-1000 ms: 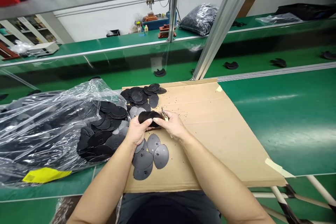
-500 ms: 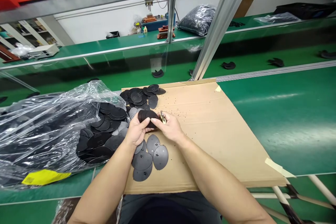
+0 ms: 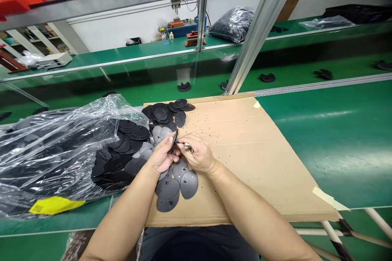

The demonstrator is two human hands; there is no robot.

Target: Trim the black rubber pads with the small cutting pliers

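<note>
My left hand is closed on a thin black oval plastic disc, turned nearly edge-on to me. Close against it, my right hand grips a small brass-coloured metal tool whose tip meets the middle of the disc; its exact kind is hidden by the fingers. Below the hands, several loose oval discs with small stubs lie on a cardboard sheet. A heap of black discs rests at the sheet's far left corner. Left of my hand, more discs spill from a clear plastic bag.
Tiny black scraps dot the cardboard. Beyond the bench runs a green conveyor carrying curved black parts. A slanted metal post rises at the cardboard's far edge. A filled plastic bag sits on the far bench.
The black disc has turned from face-up to edge-on. My right hand has drawn round to its side, with the brass-coloured tool now pointing at it. The view has shifted slightly.
</note>
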